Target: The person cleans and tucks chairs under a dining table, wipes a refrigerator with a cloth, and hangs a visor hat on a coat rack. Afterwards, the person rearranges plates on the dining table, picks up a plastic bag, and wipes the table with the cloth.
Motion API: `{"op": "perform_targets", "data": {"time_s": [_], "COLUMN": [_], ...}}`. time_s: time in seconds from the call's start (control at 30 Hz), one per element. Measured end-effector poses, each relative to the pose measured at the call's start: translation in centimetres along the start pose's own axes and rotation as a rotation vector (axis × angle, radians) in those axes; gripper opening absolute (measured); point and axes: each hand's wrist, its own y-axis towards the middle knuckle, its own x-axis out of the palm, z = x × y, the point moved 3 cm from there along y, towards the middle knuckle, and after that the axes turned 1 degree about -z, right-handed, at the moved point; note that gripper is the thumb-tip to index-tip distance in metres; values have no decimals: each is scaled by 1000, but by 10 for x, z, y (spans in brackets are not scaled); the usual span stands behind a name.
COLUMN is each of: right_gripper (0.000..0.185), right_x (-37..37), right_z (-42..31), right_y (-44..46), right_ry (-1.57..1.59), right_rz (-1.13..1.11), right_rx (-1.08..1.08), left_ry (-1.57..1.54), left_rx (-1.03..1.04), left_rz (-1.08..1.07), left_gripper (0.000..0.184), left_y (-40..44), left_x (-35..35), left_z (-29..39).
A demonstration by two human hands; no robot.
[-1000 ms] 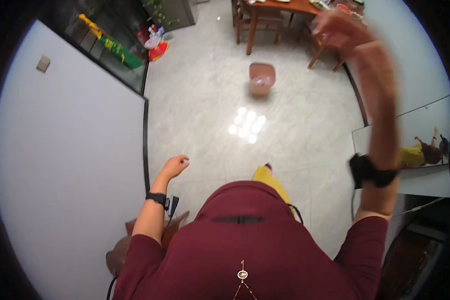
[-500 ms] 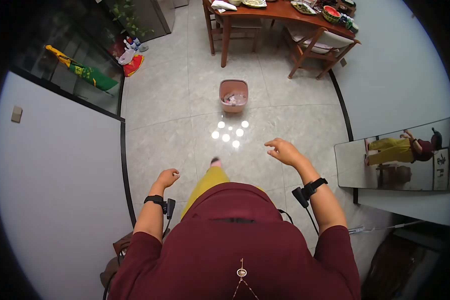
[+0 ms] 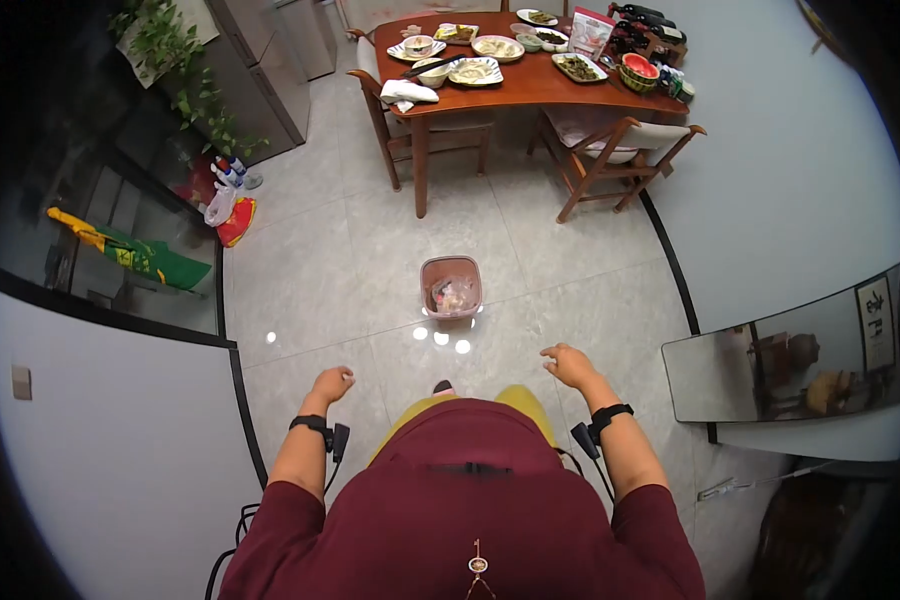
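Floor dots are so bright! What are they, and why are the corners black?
Head view: dots near the bin look like lamp glare on the floor; head view: black corners and bowed edges on the mirror suggest a wide lens.

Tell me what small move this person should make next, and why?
Perhaps a small step to one side: the pink bin stands on the floor ahead, between the person and the dining table, and could trip them. The left hand and right hand look empty.
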Motion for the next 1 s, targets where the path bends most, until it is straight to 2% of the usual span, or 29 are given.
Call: {"op": "perform_targets", "data": {"time_s": [0.13,0.33,0.47,0.57,0.7,0.77,0.87,0.93,1.0], "right_gripper": [33,32,32,33,33,33,34,34,34], "right_x": [-15,-42,-77,-109,-144,-152,-161,-152,-149], "right_z": [32,89,120,144,153,169,198,213,220], "right_y": [26,84,121,155,199,215,236,238,243], "right_ry": [-10,-41,-30,-16,-26,-49,-76,-92,-103], "right_rz": [-59,-130,-134,-129,-194,-223,-284,-290,-291], "right_rx": [45,110,137,83,46,10,70,81,84], "left_ry": [-69,-208,-244,-405,-568,-660,-687,-607,-556], "left_rx": [-18,-89,-124,-217,-332,-370,-404,-320,-323], "left_rz": [73,60,38,78,93,98,117,68,81], "left_gripper": [33,32,30,28,26,26,27,28,27], "left_y": [35,91,107,102,96,109,104,101,98], "left_x": [-28,-33,-15,-7,28,36,31,12,-3], "left_z": [32,42,44,62,54,75,115,144,157]}}
